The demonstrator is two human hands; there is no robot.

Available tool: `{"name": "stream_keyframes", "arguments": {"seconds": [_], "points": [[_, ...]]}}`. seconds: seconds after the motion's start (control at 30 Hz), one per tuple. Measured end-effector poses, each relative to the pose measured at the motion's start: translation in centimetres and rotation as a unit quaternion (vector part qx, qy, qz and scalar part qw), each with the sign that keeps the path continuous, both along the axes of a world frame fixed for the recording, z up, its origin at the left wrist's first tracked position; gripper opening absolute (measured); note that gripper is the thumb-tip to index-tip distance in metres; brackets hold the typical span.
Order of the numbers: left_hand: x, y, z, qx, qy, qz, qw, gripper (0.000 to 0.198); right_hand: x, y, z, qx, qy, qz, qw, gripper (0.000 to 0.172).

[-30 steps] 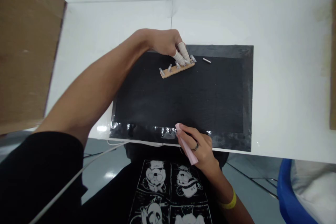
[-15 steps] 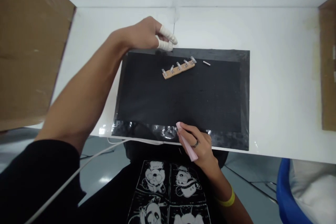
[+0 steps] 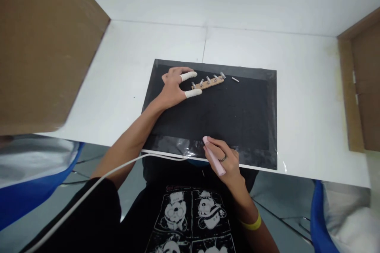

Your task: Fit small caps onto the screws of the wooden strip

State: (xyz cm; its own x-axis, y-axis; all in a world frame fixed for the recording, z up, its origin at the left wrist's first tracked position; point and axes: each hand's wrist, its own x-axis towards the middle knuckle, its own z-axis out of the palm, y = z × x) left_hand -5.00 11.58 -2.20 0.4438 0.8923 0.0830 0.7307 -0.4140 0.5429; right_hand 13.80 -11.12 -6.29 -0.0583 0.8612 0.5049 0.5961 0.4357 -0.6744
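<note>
My left hand [image 3: 175, 89], with white finger cots on its thumb and index finger, is spread around the left end of a narrow wooden strip [image 3: 212, 83]. Thumb and index finger stand apart on either side of it; whether they touch it I cannot tell. Several small clear plastic tabs stick up from metal fittings along the strip. A small silvery rod [image 3: 235, 80] lies just right of it. At the near edge of the black mat [image 3: 231, 114], my right hand [image 3: 227, 162] is closed around a pink pen-like stick [image 3: 214, 156], its kind unclear.
The mat lies on a white table [image 3: 308, 126]. Brown cardboard panels stand at the left [image 3: 50, 47] and right [image 3: 353, 99]. A white cable [image 3: 118, 170] runs from the table's front edge across my left arm. Blue chairs [image 3: 322, 221] are below.
My left hand has come down from beyond the mat's far edge to the strip's left end, and its fingers have spread. My right hand still holds the pink stick. The camera view has shifted.
</note>
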Motion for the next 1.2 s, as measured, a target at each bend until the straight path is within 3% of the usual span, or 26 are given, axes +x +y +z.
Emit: {"name": "stream_keyframes", "arguments": {"seconds": [0.33, 0.5, 0.67, 0.87, 1.2], "points": [[4.0, 1.7, -0.2, 0.055, 0.040, 0.004, 0.998, 0.037, -0.1, 0.0, -0.3, 0.015, -0.022, -0.008, 1.000, 0.028], [4.9, 2.0, -0.2, 0.052, 0.044, -0.018, 0.998, 0.035, 0.0, -0.1, -0.2, 0.019, -0.036, 0.000, 0.999, 0.026], [5.7, 1.7, -0.4, 0.067, 0.031, 0.011, 0.997, 0.017, 0.1, -0.2, -0.5, 0.011, -0.038, 0.006, 0.999, 0.026], [6.2, 1.2, -0.9, 0.088, 0.044, 0.031, 0.995, 0.012, 0.1, -0.2, -0.5, 0.011, -0.038, 0.007, 0.999, 0.026], [6.6, 0.1, 0.0, 0.191, 0.073, -0.090, 0.975, 0.018, 0.1, -0.1, -0.4, 0.012, -0.042, 0.005, 0.999, 0.024]]}}
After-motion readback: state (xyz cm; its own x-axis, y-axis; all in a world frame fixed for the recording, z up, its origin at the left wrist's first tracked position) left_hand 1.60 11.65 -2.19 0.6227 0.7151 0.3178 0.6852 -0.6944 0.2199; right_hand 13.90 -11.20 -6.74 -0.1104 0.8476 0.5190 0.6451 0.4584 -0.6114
